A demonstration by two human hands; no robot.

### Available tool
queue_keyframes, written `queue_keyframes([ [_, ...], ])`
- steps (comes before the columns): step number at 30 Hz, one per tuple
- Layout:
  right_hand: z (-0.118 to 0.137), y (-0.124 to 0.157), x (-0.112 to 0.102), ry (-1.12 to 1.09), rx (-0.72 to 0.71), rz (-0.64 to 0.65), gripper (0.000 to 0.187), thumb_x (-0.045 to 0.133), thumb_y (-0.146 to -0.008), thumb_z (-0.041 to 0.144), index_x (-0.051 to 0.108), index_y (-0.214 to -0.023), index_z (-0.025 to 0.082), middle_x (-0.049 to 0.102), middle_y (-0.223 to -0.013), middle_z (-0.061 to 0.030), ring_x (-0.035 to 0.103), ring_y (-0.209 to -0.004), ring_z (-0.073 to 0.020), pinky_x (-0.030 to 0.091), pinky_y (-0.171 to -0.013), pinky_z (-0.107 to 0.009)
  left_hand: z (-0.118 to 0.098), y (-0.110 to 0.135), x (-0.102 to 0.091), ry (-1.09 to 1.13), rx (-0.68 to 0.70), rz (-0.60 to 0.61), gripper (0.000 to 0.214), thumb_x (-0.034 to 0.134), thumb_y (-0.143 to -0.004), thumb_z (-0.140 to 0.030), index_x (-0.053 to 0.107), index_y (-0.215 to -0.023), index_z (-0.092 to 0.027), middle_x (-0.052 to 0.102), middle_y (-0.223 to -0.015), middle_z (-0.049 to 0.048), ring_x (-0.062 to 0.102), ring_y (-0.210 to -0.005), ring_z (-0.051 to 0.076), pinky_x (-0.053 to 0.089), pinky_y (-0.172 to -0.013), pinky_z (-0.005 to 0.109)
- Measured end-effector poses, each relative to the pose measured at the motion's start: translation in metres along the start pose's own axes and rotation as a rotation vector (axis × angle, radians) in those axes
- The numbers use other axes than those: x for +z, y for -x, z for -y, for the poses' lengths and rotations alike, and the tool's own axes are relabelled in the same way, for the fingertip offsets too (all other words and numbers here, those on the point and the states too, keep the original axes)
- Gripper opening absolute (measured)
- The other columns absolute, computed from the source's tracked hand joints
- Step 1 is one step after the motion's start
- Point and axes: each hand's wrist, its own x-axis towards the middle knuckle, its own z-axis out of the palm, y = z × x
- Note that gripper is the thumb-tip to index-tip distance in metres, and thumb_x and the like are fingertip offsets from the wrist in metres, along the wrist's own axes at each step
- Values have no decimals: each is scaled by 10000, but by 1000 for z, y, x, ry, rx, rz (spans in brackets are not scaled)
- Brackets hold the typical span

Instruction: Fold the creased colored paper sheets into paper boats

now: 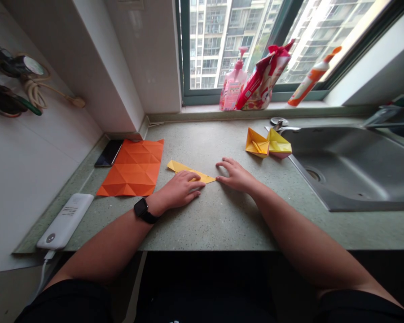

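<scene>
A long, narrow strip of folded yellow paper (178, 167) lies on the speckled green countertop (222, 220). My left hand (180, 190) rests on its middle and covers part of it, and a black smartwatch (142, 208) sits on that wrist. My right hand (235, 176) lies flat on the counter, fingers spread, with its fingertips right by the strip's pointed right end. A creased orange paper sheet (134, 168) lies to the left of my left hand. Two folded yellow-and-orange paper models (268, 143) stand beyond my right hand.
A steel sink (350, 166) is set into the counter at right, with scissors (279, 125) near its corner. A phone (109, 153) and white power bank (65, 220) with a cable lie at left. Bottles and a red-patterned bag (264, 83) stand on the windowsill.
</scene>
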Motion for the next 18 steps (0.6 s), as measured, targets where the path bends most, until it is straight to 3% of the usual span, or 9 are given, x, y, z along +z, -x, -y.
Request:
queue_keyframes([
  [4,11,3,-18,-91,-106,-91,276,666,-996,223,803,-1227,281,775,-1325,-112,731,-1259,-307,571,-1135,-520,3,1,4,-6,-4,-2,294,637,-1085,-320,766,-1343,-259,685,-1409,133,620,-1354,328,517,-1187,537],
  [7,26,7,-26,-127,-231,-69,270,598,-1037,213,833,-1150,282,819,-1167,-78,777,-1067,-263,616,-1005,-446,5,1,9,-32,-34,2,347,641,-1092,-371,731,-1409,-266,659,-1478,151,582,-1419,353,483,-1227,585],
  [12,46,13,-15,-55,-373,51,276,648,-1032,227,833,-1224,300,800,-1231,-92,752,-1118,-276,613,-1005,-451,8,1,14,-24,-46,8,476,632,-1099,-431,624,-1536,-241,624,-1566,157,548,-1485,349,438,-1276,575],
  [18,32,7,-16,36,-284,43,188,674,-1021,244,834,-1117,267,791,-1256,-111,751,-1136,-299,609,-1046,-492,7,1,5,-50,-95,-136,376,624,-1081,-344,652,-1430,-205,661,-1505,152,592,-1423,331,473,-1231,534],
])
